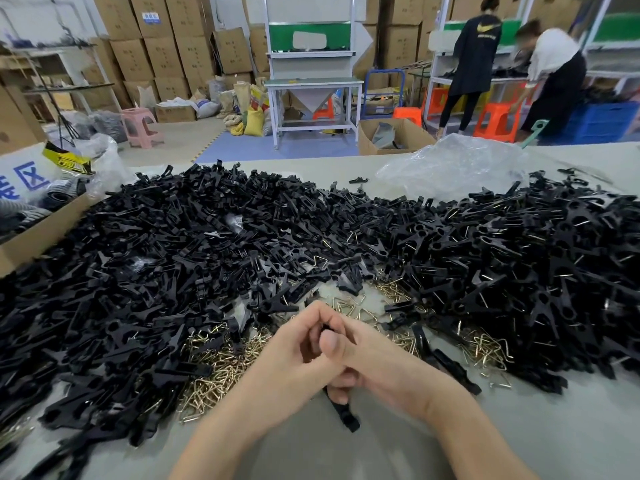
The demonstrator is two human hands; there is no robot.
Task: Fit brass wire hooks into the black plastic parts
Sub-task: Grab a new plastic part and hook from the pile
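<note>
Left hand [294, 351] and right hand [377, 358] together grip one slim black plastic part [343, 412]; seemingly light, stiff, best pinched mid-body.

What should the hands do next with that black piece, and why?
Probably push the hook home: the left hand and right hand both grip one black part, its end poking out below them. The hook itself is hidden.
</note>
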